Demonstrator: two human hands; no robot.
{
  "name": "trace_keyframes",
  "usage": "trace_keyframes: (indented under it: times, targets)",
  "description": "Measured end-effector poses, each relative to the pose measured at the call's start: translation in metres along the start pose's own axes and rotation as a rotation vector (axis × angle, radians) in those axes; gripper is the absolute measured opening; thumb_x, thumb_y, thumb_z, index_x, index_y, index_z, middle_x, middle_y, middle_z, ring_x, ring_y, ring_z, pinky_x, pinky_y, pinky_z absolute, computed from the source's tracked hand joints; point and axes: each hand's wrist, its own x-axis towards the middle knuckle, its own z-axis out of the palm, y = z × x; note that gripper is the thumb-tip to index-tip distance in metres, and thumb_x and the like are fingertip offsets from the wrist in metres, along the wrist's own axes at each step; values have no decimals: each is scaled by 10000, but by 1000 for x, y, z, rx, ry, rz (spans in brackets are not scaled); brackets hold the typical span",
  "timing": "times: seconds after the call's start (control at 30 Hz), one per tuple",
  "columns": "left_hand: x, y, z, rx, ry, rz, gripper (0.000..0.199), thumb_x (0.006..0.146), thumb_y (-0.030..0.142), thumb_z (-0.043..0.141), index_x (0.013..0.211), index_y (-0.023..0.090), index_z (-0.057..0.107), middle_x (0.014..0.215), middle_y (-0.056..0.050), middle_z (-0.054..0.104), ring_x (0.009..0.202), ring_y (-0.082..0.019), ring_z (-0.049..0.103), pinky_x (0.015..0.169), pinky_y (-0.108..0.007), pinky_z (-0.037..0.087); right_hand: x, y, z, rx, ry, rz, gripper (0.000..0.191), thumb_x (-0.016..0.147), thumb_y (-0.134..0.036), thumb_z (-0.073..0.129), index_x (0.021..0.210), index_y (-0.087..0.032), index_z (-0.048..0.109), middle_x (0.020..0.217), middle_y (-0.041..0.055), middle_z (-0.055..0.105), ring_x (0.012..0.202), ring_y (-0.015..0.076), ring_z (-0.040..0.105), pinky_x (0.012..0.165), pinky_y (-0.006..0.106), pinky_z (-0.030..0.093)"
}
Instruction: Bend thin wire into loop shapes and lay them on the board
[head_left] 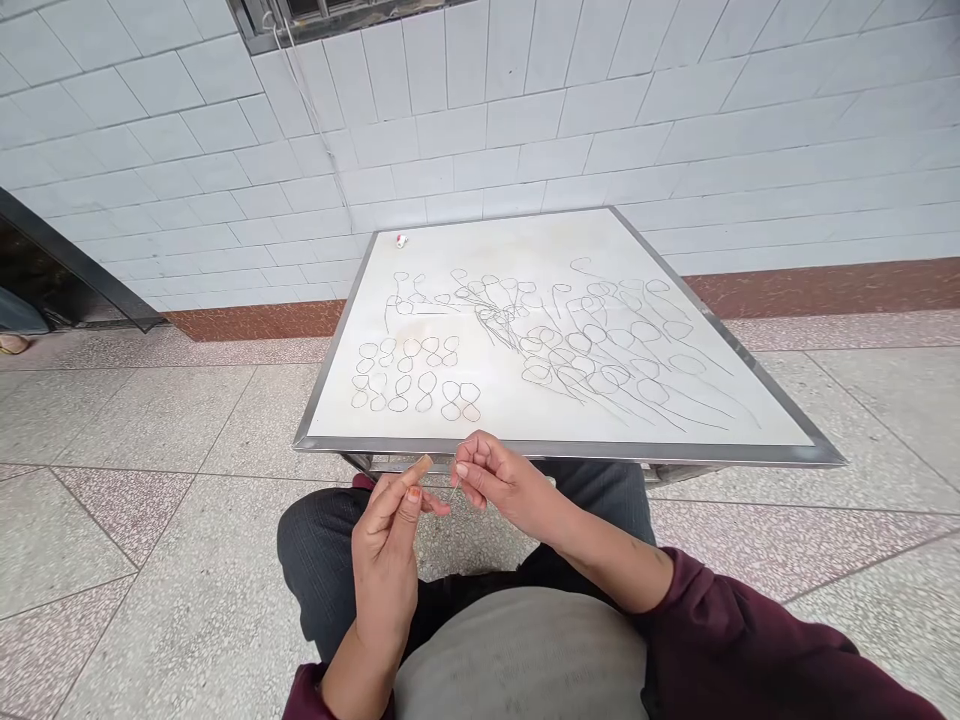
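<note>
My right hand (504,482) pinches a thin wire (454,490) between thumb and fingers, just off the table's front edge. The wire slants down toward the fingertips of my left hand (391,525). My left thumb presses against the curled fingers, and what lies between them is too small to make out. The tip of one left finger looks tan, perhaps wrapped. Beyond my hands, wires bent into figure-eight loops (426,392) lie in rows on the left of the white tabletop (480,432). Looped wires with long tails (611,378) spread over the middle and right.
A small white and red object (401,241) sits at the table's far left corner. The metal table rim (600,452) runs close in front of my hands. Behind stands a tiled wall (525,160). Another person's foot (13,344) shows at the far left.
</note>
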Motion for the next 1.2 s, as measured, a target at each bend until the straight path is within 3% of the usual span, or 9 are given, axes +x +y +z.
trace_keyframes:
  times: [0.2,0.4,0.57,0.8,1.03,1.2]
  targets:
    - [-3,1,4,-235,-47,-39,294,891,290,576,1164,224,663,782,-1,580,667,-112,572,738,-295,468,-5,-6,0,7,-41,11,168,916,-363,528,866,-209,482,747,-28,551,522,75,430,533,242,354]
    - [-2,21,1,-267,-214,-208,613,851,255,635,1416,246,398,647,54,576,602,-117,608,736,-287,455,-10,-12,-6,-73,-96,-5,139,929,-345,507,886,-213,501,780,-18,575,538,79,436,545,242,372]
    - [1,27,2,-301,-303,-296,698,828,238,663,1444,240,335,631,65,586,586,-119,612,740,-297,461,-14,-25,-11,-216,-171,9,103,928,-309,499,892,-215,520,763,-10,576,579,94,484,569,239,405]
    - [3,23,1,-376,-395,-422,807,802,232,683,1484,207,252,596,49,596,526,-132,580,588,-276,474,-15,-34,-13,-311,-273,0,81,915,-267,505,869,-219,553,689,-24,548,610,111,549,592,239,440]
    - [4,22,2,-448,-431,-492,771,791,174,676,1464,196,301,591,42,597,517,-134,578,558,-275,494,-15,-34,-16,-337,-335,-34,90,920,-247,500,883,-223,578,651,-33,539,606,111,540,594,230,432]
    - [3,20,1,-446,-454,-506,757,802,189,673,1463,205,305,606,35,596,541,-138,591,562,-275,502,-15,-34,-16,-315,-339,-21,160,924,-269,501,1068,-255,570,736,-21,608,622,116,561,631,250,461]
